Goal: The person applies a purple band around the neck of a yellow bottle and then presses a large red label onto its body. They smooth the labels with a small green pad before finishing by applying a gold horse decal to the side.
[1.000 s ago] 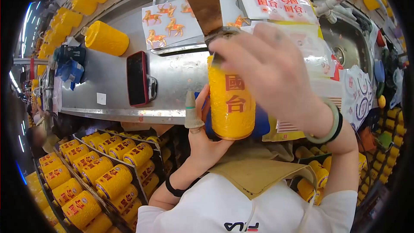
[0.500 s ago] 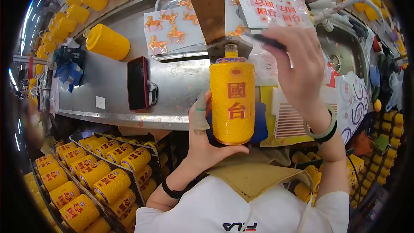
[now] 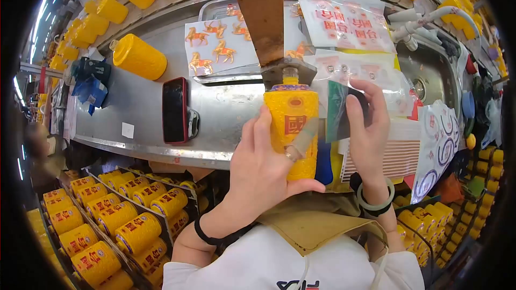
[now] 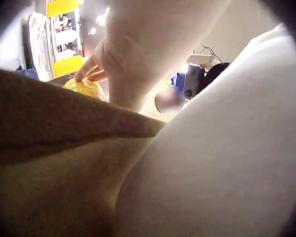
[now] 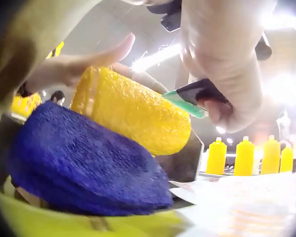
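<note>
In the head view a yellow bottle point(image 3: 295, 102) with red characters stands neck-up against a metal bracket point(image 3: 290, 68) at the foot of a wooden post point(image 3: 255, 16). My left hand point(image 3: 255, 166) lies on it, fingertips at its upper left side. One finger wearing a pale finger cot point(image 3: 304, 135) stretches across the label, and the thumb extends near the base. Beside the bottle, my right hand point(image 3: 371, 123) pinches a flat green-and-black scraper point(image 3: 337, 110). In the right wrist view the scraper's green edge point(image 5: 187, 104) overlaps the bottle, with a blue cloth-covered pad point(image 5: 89, 158) below.
A phone point(image 3: 174, 110) and another yellow bottle point(image 3: 140, 56) occupy the metal bench to the left. Horse decals point(image 3: 215, 43) lie behind, printed sheets point(image 3: 344, 21) on the right near a sink point(image 3: 424, 59). Racks of yellow bottles point(image 3: 115, 209) flank the person below.
My right hand has left the bottle's neck and come down to its right side, turning the scraper so its green face shows. My left hand has shifted from beside and under the bottle onto its front.
</note>
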The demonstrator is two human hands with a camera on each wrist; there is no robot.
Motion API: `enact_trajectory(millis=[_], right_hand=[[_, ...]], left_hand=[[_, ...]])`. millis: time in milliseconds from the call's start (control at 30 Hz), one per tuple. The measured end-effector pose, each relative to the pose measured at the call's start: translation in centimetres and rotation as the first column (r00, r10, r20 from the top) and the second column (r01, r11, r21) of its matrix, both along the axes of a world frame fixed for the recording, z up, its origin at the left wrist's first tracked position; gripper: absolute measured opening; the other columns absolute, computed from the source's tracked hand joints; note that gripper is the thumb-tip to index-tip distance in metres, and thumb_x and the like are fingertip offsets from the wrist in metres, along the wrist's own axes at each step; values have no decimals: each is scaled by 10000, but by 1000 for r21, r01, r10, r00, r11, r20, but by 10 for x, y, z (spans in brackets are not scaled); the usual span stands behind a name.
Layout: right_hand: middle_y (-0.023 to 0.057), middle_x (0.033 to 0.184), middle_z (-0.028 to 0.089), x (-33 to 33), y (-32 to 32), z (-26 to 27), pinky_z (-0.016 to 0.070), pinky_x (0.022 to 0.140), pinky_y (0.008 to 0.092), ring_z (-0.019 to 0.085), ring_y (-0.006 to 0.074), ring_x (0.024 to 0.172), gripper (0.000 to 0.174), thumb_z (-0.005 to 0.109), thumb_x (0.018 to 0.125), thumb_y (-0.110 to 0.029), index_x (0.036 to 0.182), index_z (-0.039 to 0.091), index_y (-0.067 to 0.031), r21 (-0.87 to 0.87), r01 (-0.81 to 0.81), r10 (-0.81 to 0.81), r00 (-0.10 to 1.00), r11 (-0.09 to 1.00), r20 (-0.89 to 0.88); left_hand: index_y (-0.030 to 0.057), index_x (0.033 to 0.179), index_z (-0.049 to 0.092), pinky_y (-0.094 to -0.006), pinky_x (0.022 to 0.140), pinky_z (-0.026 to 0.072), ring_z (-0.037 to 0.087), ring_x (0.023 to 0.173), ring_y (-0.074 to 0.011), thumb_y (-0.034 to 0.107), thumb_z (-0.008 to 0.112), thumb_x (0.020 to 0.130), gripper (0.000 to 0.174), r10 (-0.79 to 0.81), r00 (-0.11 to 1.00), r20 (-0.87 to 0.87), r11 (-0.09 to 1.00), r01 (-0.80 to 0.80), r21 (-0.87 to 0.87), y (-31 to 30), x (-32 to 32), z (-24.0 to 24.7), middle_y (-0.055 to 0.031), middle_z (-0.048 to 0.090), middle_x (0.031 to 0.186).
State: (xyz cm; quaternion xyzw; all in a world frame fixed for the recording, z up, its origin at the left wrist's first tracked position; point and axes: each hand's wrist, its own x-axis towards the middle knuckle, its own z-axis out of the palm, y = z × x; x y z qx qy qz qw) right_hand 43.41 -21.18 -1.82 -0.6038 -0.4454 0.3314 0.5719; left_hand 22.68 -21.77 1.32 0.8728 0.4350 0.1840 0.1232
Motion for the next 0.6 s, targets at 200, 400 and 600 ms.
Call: enact_trajectory(millis=[200,400,600], right_hand=[[-14,982,610,0,2,16,444,760,212,532,44,859,230,610,1010,-24,1240,610,-17,34,-7,4,997,999,76],[37,1007,644,-15,2,23,487,773,239,601,80,887,214,630,972,14,1186,624,7,72,-106,97,988,992,121],[154,1034,671,-20,18,47,539,792,397,656,340,882,304,689,881,26,1171,696,-64,81,-434,358,824,897,440]], left_hand=[[181,1391,668,-434,853,547,554,1080,-411,729,739,698,887,35,999,-34,998,-33,56,6,4,-3,-301,486,1315],[24,1318,678,-412,778,564,620,944,-338,671,766,740,872,90,993,80,993,-96,70,14,0,-12,-216,575,1196],[-68,1306,653,-410,851,567,683,993,-351,372,707,957,564,149,884,443,987,-105,-123,15,-24,-27,-208,645,1186]])
